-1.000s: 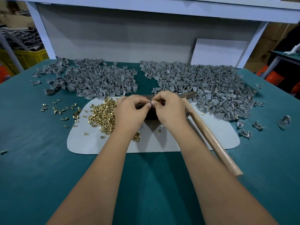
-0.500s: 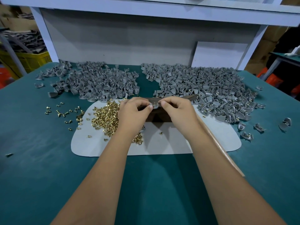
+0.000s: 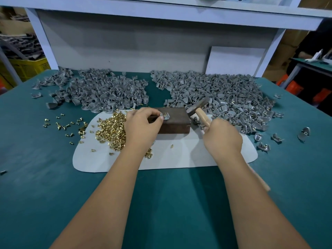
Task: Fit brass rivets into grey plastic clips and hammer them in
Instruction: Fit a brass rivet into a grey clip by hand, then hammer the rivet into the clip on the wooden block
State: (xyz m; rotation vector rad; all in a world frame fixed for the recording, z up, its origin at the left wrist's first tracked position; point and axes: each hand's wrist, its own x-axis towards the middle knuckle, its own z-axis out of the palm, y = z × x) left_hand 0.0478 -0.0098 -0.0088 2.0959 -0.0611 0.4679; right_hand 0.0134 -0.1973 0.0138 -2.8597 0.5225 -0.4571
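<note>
Hammering looks next: on the green worktop (image 3: 53, 194) sits a block (image 3: 175, 123); the right hand (image 3: 222, 139) grips the hammer (image 3: 201, 112) beside it, while the left hand (image 3: 142, 126) pinches a clip (image 3: 165, 116) with its rivet atop, needing a square blow clear of the fingertips.

A block (image 3: 173, 121) sat on a mat (image 3: 179, 159), rivets (image 3: 111, 130) to its left, clip piles (image 3: 215, 94) behind it.
</note>
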